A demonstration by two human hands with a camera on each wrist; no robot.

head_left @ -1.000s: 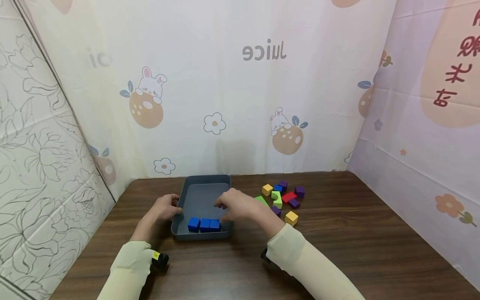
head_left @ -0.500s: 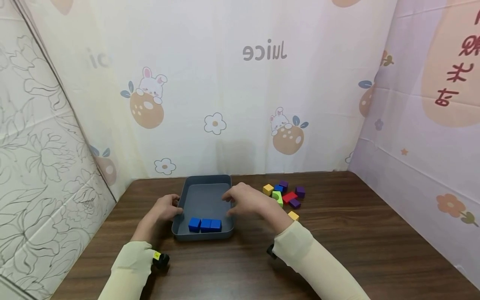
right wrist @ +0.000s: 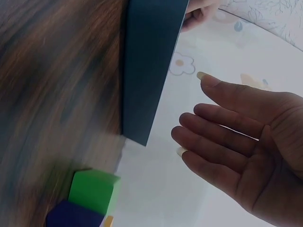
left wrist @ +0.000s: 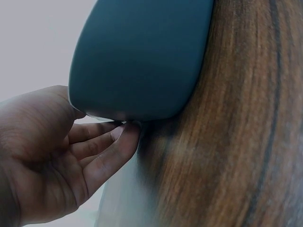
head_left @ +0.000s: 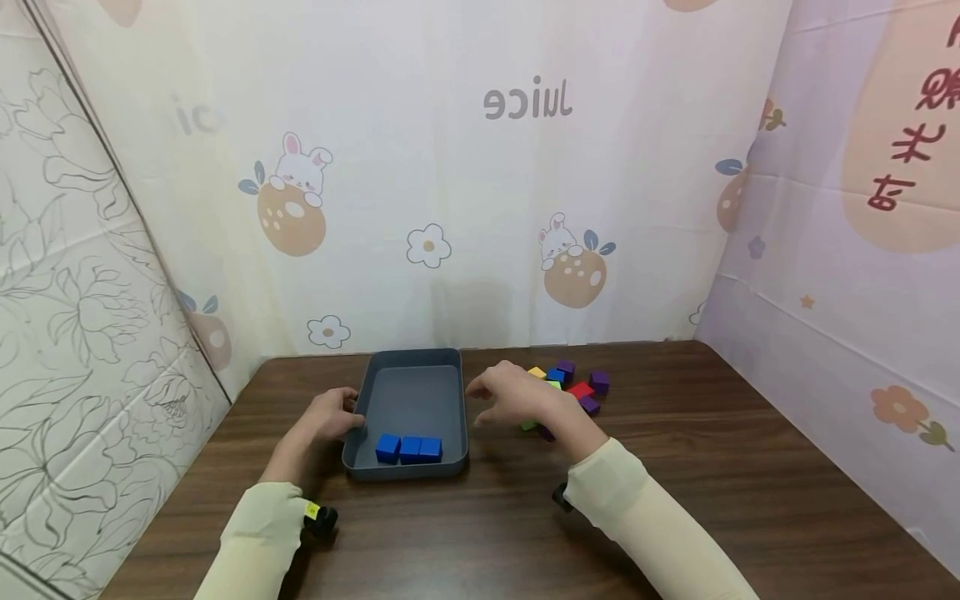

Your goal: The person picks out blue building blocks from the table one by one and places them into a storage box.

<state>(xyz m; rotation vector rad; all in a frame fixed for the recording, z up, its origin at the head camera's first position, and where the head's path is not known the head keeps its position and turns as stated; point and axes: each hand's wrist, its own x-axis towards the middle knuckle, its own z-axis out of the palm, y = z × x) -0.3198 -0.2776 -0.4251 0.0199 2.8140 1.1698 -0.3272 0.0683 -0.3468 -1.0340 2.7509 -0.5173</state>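
A shallow dark grey tray (head_left: 405, 472) lies on the wooden table, with three blue cubes (head_left: 410, 449) in a row along its near end. At the tray's left edge my left hand (head_left: 330, 414) holds the side, thumb at the rim and fingers against the outer wall; the left wrist view shows those fingertips (left wrist: 130, 130) right at the wall. My right hand (head_left: 517, 400) hovers just right of the tray, palm facing it, fingers relaxed and holding nothing. In the right wrist view, a green block (right wrist: 92, 191) and a dark purple block (right wrist: 73, 215) lie below that hand.
Right of the tray, partly hidden by my right hand, lies a loose group of blocks: a red block (head_left: 581, 390), a purple cube (head_left: 599, 382), a blue block (head_left: 556, 375), a yellow block (head_left: 536, 372) and others. Patterned curtains (head_left: 480, 167) enclose the table's back and sides.
My right hand has moved right, from over the tray beside the blue cubes to outside its right rim, now covering more loose blocks. The left hand and the tray have stayed put.
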